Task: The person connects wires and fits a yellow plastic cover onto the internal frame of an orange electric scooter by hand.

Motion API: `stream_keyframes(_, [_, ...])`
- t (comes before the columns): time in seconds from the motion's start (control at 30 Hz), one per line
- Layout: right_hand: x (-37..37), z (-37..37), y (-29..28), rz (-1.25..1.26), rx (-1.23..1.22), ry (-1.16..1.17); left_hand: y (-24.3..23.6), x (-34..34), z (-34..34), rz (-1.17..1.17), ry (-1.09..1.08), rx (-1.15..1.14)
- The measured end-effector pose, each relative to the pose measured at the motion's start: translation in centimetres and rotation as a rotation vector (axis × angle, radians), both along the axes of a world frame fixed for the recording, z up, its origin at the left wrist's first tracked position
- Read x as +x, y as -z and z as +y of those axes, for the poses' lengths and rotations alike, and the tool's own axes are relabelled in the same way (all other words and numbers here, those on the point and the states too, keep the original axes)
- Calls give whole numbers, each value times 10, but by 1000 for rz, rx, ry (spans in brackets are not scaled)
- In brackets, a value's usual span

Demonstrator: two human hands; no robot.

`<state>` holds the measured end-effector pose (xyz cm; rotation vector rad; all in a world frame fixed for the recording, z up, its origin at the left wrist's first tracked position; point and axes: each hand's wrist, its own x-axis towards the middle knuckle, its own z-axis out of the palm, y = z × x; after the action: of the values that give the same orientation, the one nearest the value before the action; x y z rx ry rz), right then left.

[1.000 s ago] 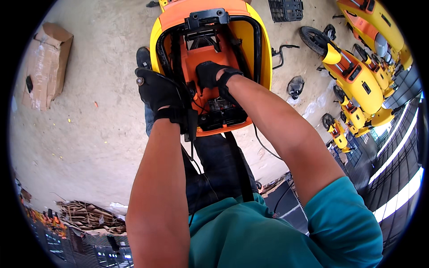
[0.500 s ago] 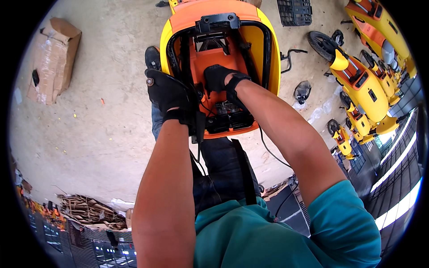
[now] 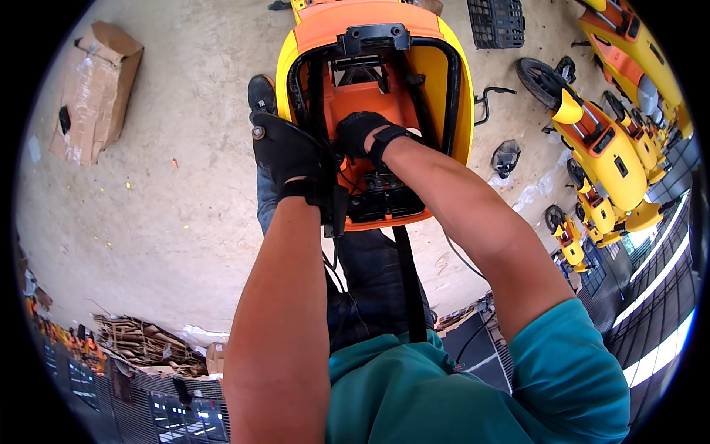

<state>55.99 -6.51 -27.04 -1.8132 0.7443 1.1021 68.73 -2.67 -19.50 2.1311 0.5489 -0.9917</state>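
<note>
The yellow and orange body of a small vehicle [image 3: 464,111], like the electric bikes nearby, is in front of me with its black-edged opening upward. My right hand [image 3: 362,133], in a black glove, reaches inside over the orange inner tray [image 3: 370,101]. Its fingers are curled; whatever they grip is hidden. At the opening's left edge is my left hand [image 3: 290,152], also gloved and closed. A round metal end [image 3: 258,133] shows by its fingers. Below its wrist hangs a black part [image 3: 336,211] with a cord; whether the hand holds it is unclear. Dark components and wires [image 3: 381,189] sit in the near end.
Several yellow bikes [image 3: 610,170] stand at the right. A black crate [image 3: 497,22], a bent black metal bar [image 3: 489,100] and a black bundle [image 3: 506,157] lie on the floor. A cardboard box [image 3: 100,92] is at the left, flattened cardboard [image 3: 148,344] behind it at lower left.
The whole view has shifted slightly, so the vehicle body appears a little lower and further right. My right hand sits slightly further left within the opening; my left hand keeps its place.
</note>
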Motion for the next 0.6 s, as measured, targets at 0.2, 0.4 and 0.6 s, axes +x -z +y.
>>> stream_keyframes(0.2, [-13, 8, 13, -143, 20, 3, -10, -1, -8, 33, -60, -24])
stream_keyframes(0.4, [-12, 9, 15, -178, 87, 9, -2, 0, -1, 43, -61, -41])
stream_keyframes(0.6, [1, -4, -11, 30, 2, -56, 8, -1, 4, 3, -12, -32])
